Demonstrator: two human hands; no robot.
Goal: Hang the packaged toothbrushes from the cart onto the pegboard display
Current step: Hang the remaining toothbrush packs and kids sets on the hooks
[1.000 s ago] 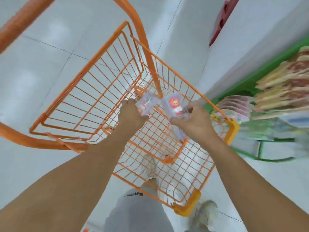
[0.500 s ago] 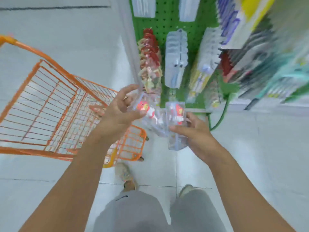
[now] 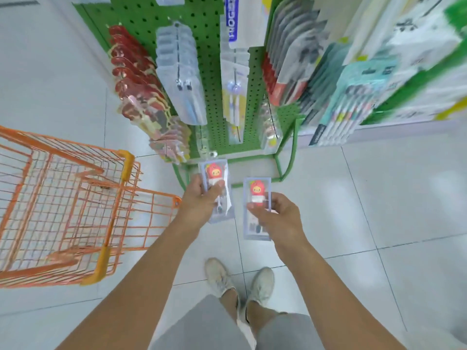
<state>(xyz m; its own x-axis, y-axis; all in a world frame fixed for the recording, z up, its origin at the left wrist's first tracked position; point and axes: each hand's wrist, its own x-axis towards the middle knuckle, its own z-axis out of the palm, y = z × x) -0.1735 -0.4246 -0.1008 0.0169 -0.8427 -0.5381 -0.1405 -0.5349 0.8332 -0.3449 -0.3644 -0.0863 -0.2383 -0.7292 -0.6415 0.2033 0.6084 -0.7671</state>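
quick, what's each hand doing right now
Left hand: holding one toothbrush pack.
Right hand: holding the other toothbrush pack.

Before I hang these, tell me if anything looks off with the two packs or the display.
Nothing stands out. The left hand holds one toothbrush pack and the right hand holds the other pack, both upright and intact. Packs on the green pegboard hang in tidy rows.

The only print I can partly read is white lettering running vertically on a blue strip of a white package [image 3: 233, 20] hanging high on the green pegboard [image 3: 214, 79]; it looks like "ROGE", with the rest cut off or blurred. Every other label before me is too smeared to read.
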